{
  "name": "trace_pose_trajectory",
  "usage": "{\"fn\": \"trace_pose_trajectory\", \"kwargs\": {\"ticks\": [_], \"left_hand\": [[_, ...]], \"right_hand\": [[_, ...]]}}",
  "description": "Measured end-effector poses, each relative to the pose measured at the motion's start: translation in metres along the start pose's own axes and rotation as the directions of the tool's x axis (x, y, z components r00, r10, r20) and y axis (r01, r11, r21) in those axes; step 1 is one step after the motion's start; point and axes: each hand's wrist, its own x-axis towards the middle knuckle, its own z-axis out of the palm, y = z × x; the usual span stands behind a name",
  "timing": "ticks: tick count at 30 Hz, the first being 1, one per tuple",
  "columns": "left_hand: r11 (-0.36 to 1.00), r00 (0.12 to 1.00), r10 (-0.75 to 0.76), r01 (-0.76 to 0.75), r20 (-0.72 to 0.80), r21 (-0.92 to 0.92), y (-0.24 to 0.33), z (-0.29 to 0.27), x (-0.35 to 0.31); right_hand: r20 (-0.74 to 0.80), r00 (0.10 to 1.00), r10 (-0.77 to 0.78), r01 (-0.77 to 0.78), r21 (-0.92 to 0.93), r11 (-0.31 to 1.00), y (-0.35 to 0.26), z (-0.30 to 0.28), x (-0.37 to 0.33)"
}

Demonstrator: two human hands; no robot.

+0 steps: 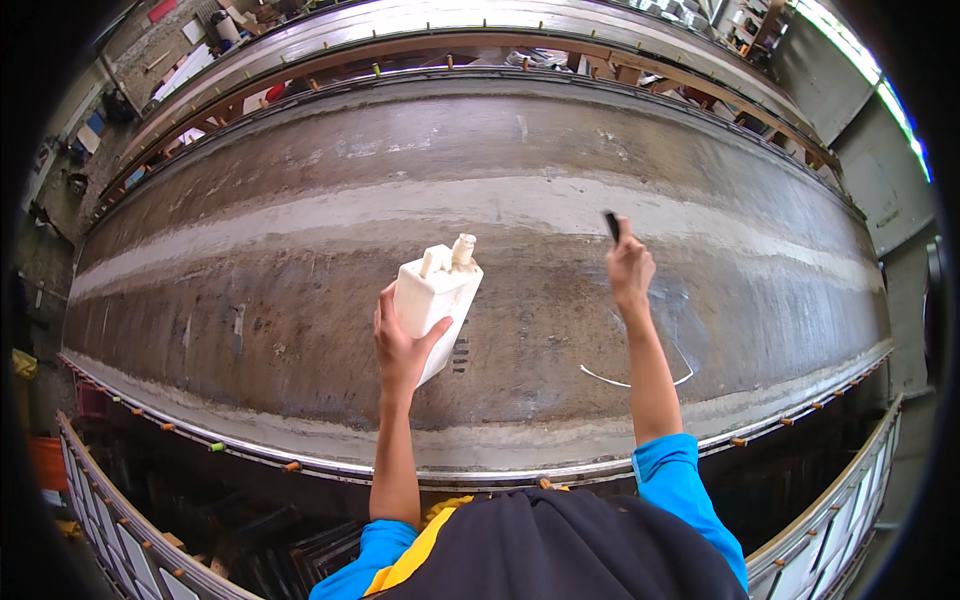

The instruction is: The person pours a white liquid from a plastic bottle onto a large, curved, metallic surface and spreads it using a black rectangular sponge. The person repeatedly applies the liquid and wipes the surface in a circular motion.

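Overhead, the left hand [402, 345] wraps fingers around a white plastic jug [436, 300], spout end pointing far; the right hand [630, 268] pinches a dark marker [612, 227] upright against the long grey curved mould [300, 200].

I have one view only, from the head-worn fisheye camera; it looks steeply down and forward over my own shoulders; the long grey curved surface [500, 200] fills the frame, near enough for outstretched arms; straight edges bow toward the rim.
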Motion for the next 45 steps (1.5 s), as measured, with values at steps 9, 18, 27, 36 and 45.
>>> {"fn": "trace_pose_trajectory", "kwargs": {"ticks": [9,18,27,36,45], "left_hand": [[1.0,1.0,0.007,-0.008,-0.029,-0.016,-0.004,0.003,-0.005],[0.998,0.998,0.022,-0.025,-0.055,-0.061,0.004,0.0,-0.008],[0.993,0.999,0.021,-0.027,-0.045,-0.115,0.0,-0.003,-0.013],[0.993,0.993,0.114,-0.114,0.009,-0.044,0.017,0.015,-0.005],[0.992,0.999,0.036,-0.03,0.041,-0.121,0.013,0.026,-0.027]], "right_hand": [[-0.131,0.724,-0.677,0.657,-0.17,0.735,-0.064,0.076,-0.072],[0.22,0.839,-0.498,0.512,-0.008,0.859,-0.029,0.054,0.022],[0.578,0.655,-0.487,0.503,0.148,0.852,-0.03,-0.017,-0.07],[0.216,0.905,-0.367,0.392,-0.083,0.916,-0.011,0.024,-0.001],[0.363,0.866,-0.344,0.346,0.062,0.936,0.033,-0.047,-0.061]]}}
